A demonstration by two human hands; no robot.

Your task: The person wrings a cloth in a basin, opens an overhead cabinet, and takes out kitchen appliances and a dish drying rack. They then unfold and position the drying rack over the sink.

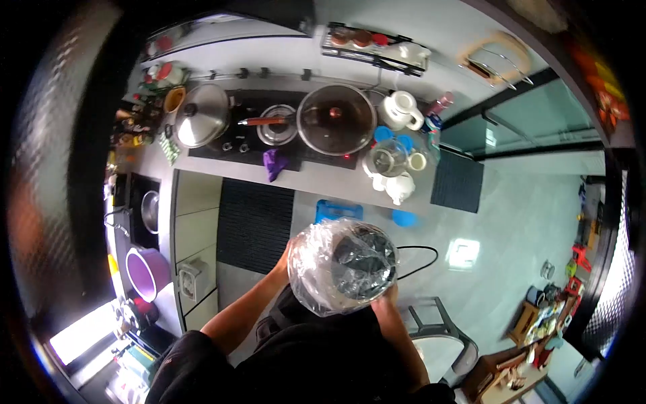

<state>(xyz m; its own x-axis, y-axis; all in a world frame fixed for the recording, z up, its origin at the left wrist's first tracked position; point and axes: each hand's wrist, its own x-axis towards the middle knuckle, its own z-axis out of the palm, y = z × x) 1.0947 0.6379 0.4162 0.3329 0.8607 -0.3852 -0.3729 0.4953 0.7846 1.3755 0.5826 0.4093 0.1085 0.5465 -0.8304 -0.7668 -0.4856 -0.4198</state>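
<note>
A round vessel [363, 262], partly covered by clear plastic [313, 273], is held in front of the person's dark-clothed torso, apart from the desk [316, 176]. Its left side is clasped by the left hand [285, 261] and its lower right side by the right hand [387, 298]; each grip is closed on the vessel, though most fingers are hidden. A black cord [435, 253] is seen looping out beside it. On the desk, a glass-lidded pan [336, 131] and a domed metal lid [202, 121] are shown at the stove, with a purple cloth [273, 165] at its front edge. A white jug [400, 110] is placed right of the pan.
</note>
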